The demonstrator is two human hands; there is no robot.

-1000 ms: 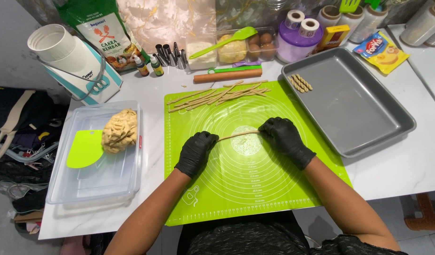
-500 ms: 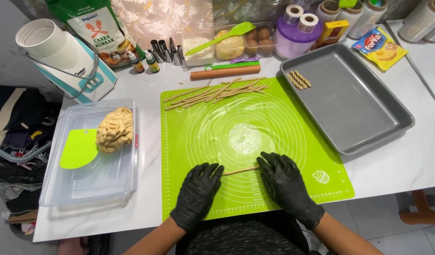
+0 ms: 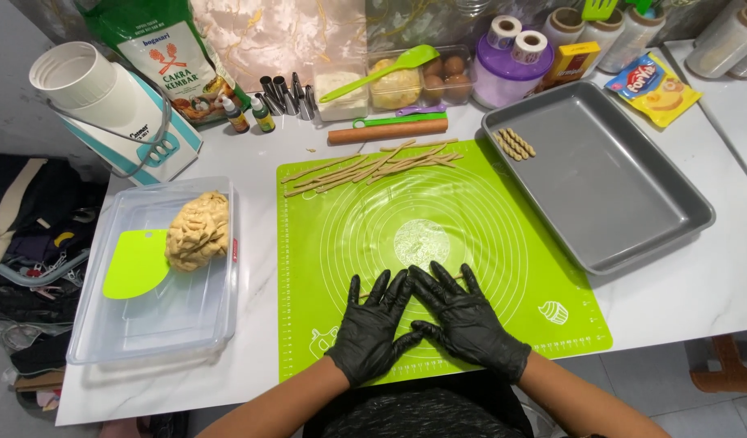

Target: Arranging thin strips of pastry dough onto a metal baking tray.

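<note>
Pressing flat, left hand (image 3: 373,328) and right hand (image 3: 464,320), fingers spread, dough strip (image 3: 457,278) lying left-right beneath, green mat (image 3: 471,211)

A grey baking tray (image 3: 625,203) sat at the right edge of the white table (image 3: 714,284), with a few twisted dough sticks (image 3: 515,143) in its far left corner. A clear plastic tub (image 3: 158,324) at the left edge held a dough lump (image 3: 199,229) and a green scraper (image 3: 137,264). A wooden rolling pin (image 3: 387,130) lay along the back.
</note>
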